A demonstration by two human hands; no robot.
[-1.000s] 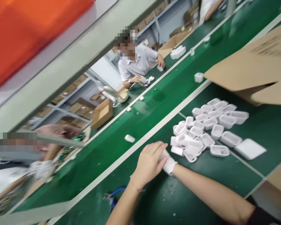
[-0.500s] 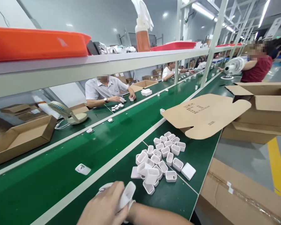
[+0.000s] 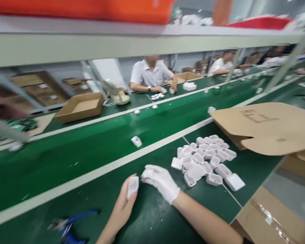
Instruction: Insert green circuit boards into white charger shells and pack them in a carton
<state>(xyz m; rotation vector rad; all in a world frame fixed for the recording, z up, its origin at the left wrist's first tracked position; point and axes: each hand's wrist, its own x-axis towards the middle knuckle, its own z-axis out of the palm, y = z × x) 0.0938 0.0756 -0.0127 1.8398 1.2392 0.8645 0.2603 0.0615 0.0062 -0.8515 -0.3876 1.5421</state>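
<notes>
My bare left hand (image 3: 122,206) grips a small white plastic case (image 3: 133,187), its hollow side facing up toward me. Close to its right is my right hand (image 3: 161,181) in a white glove, with the fingers bent and drawn together at the tips. Whatever those fingertips may pinch is too small and blurred to name. Right of the glove lies a heap of white plastic cases (image 3: 198,156), most with their openings up. A pair of blue-handled cutting pliers (image 3: 67,225) rests on the bench at lower left.
One white piece (image 3: 136,141) lies on the green conveyor belt (image 3: 91,142) beyond a pale rail. A flattened cardboard sheet (image 3: 266,125) covers the bench at right. Overhead runs a shelf (image 3: 104,47) with an orange tray (image 3: 78,10). Co-workers sit across the belt, one in a white shirt (image 3: 152,76).
The view has swung left, bringing the pliers in. My hands, overlapping before, are now apart; the left shows the case in its grip, and the gloved right hand is fully visible.
</notes>
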